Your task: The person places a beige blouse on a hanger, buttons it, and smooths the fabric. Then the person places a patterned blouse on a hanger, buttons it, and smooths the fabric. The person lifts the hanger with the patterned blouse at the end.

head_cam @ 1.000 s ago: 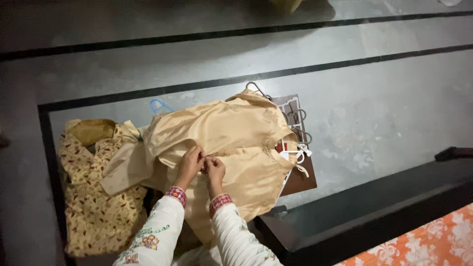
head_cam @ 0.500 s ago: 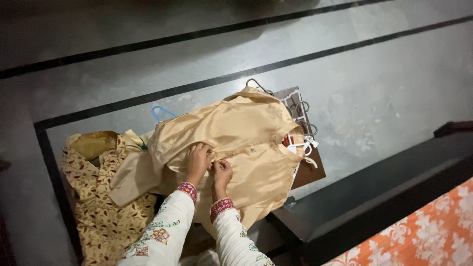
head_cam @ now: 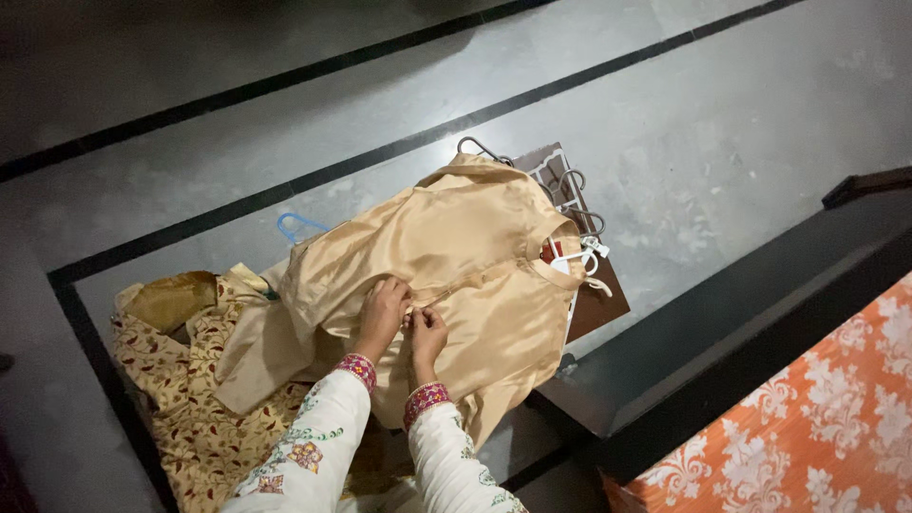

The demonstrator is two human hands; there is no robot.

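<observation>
On grey floor (head_cam: 741, 142) with black inlay lines, at scene centre: golden satin shirt (head_cam: 475, 256), spread front-up, collar toward right, hem toward near side. Left of it and partly underneath: floral printed garment (head_cam: 190, 427). Under collar end: brown flat board (head_cam: 594, 309) carrying a cluster of wire and white hangers (head_cam: 575, 223); blue hanger (head_cam: 294, 226) showing at far-left edge of shirt. Near right: dark bench edge (head_cam: 722, 351), then orange floral cloth (head_cam: 836, 418).

Risks, judged from present layout:
- Slippery satin likely to slide off pile or bunch under pressure; cause: smooth fabric resting on uneven layers.
- Placket likely to pucker or misalign; cause: pulling from one point only.
- Hanger hooks near collar liable to snag fabric if shirt dragged toward right.

Grip state:
- Left hand (head_cam: 382, 313): fingers curled tight, pinching placket fabric at mid-front.
- Right hand (head_cam: 427, 334): fingertips closed narrowly on same placket, just beside left hand, nearly touching. Exact item pinched, button or fabric edge, too small to tell.
</observation>
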